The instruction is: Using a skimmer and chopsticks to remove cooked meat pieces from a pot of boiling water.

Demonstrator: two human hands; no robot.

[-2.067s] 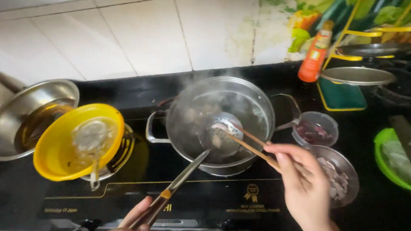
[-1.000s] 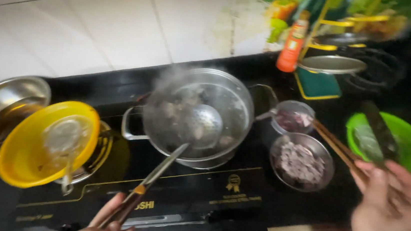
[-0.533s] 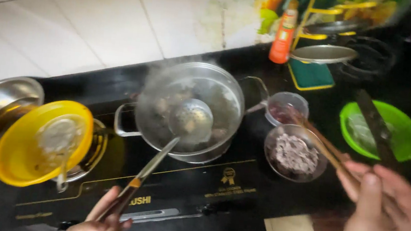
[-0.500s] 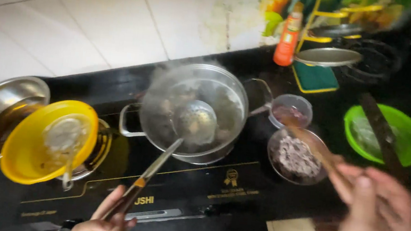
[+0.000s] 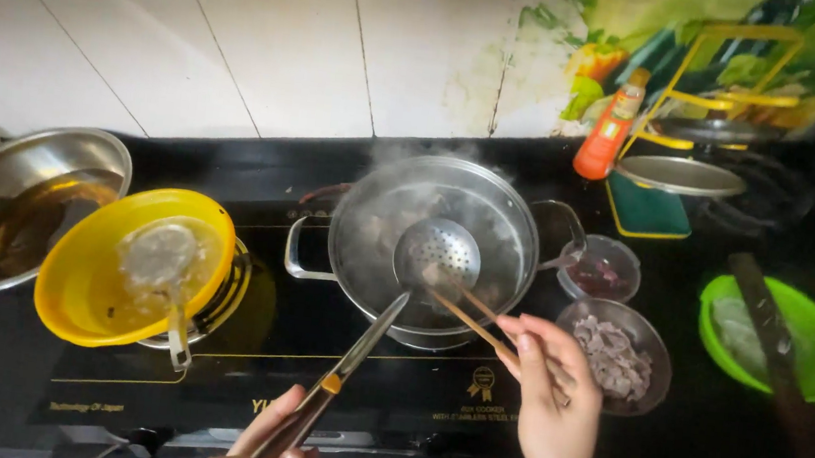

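The slotted ladle (image 5: pixel 437 252) is held over the steaming pot (image 5: pixel 434 247), its long handle running down-left to the left hand (image 5: pixel 259 449), whose grip is closed round the handle end. The chopsticks (image 5: pixel 464 314) are pinched in the right hand (image 5: pixel 550 402), tips touching the ladle bowl. The right hand is nearer the pot.

Single head-worn view, looking steeply down and forward over a black cooktop (image 5: pixel 214 380) toward the tiled wall (image 5: pixel 284 58). Close range: steaming pot (image 5: pixel 434 247) centred, both hands cut by the lower edge. No second view.
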